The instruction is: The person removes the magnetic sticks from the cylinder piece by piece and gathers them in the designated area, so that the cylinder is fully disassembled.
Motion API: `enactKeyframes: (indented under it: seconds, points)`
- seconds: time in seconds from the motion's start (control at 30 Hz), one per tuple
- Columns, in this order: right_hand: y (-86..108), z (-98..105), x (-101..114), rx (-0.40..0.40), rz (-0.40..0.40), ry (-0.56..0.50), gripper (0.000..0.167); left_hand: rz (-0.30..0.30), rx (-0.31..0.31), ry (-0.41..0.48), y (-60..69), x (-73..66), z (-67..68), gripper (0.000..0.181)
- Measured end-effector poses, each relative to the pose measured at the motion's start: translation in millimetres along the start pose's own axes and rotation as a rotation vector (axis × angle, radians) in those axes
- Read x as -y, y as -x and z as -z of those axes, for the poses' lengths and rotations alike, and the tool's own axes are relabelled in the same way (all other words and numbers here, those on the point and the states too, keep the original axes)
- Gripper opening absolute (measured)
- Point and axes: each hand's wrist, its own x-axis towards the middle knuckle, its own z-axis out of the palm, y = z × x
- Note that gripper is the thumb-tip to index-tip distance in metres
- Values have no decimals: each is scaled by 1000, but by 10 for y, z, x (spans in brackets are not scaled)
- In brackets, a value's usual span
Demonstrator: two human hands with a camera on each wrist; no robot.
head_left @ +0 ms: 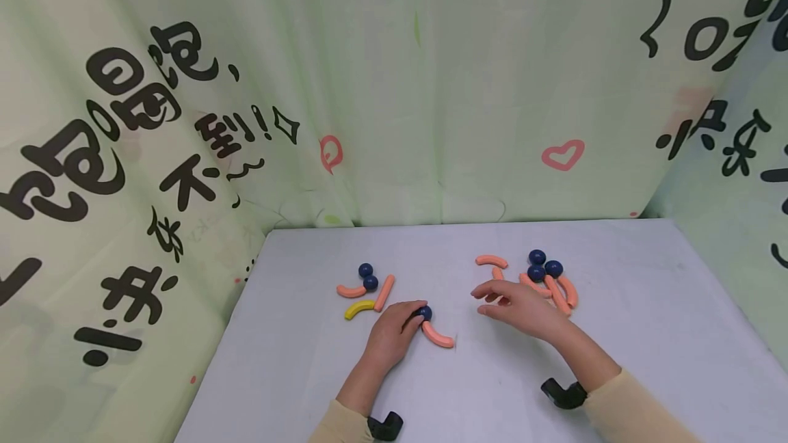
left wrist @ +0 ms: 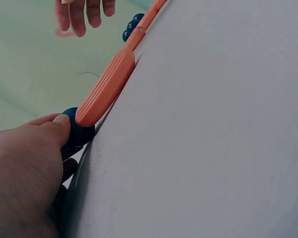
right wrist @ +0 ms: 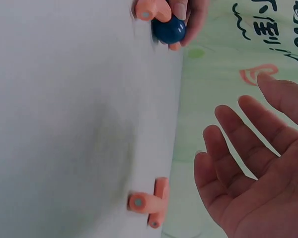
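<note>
My left hand (head_left: 392, 333) grips a dark blue ball (head_left: 425, 312) low on the table, thumb and fingers around it. One end of a curved orange-pink piece (head_left: 438, 336) meets that ball; in the left wrist view the ridged piece (left wrist: 108, 89) leans away from the ball (left wrist: 80, 132). My right hand (head_left: 523, 307) hovers above the table, holding nothing. Its fingers are spread and slightly bent in the right wrist view (right wrist: 258, 163). Below and beyond it lie orange-pink pieces, among them a curved one (head_left: 491, 261); part of this group is hidden by the hand.
Left of my left hand lie two blue balls (head_left: 367, 277), a curved orange-pink piece (head_left: 351, 291), a straight one (head_left: 384, 292) and a curved yellow piece (head_left: 359, 309). At the back right, three blue balls (head_left: 537, 257) adjoin curved pieces (head_left: 569, 291). A printed curtain (head_left: 431, 122) stands behind the white table (head_left: 480, 395).
</note>
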Motion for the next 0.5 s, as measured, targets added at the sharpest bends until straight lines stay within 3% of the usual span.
enactKeyframes:
  seconds: [0.3,0.5]
  points:
    - [2,-402,-20,74,12,-57,27,3,2,-8,-1,-7,3,36]
    - [-3,-629,-45,107,-31,-119,25,17,9,-6,-10,-17,9,36]
